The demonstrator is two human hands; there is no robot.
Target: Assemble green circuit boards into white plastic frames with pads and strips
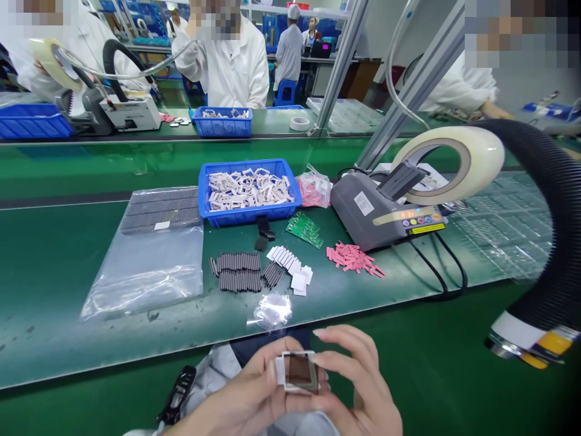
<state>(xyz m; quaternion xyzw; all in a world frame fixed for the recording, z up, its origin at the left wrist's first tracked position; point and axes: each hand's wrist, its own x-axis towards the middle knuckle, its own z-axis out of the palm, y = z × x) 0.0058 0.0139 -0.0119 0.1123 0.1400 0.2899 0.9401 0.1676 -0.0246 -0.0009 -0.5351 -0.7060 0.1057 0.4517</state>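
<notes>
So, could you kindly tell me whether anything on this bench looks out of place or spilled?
The pink strips lie in a loose, scattered heap beside the tape dispenser, unlike the neatly rowed dark strips. A crumpled clear bag also sits loose near the edge of the bench.

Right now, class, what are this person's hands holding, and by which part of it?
The left hand and right hand hold a small white-bordered square frame by its left and right edges, between the fingertips.
</notes>
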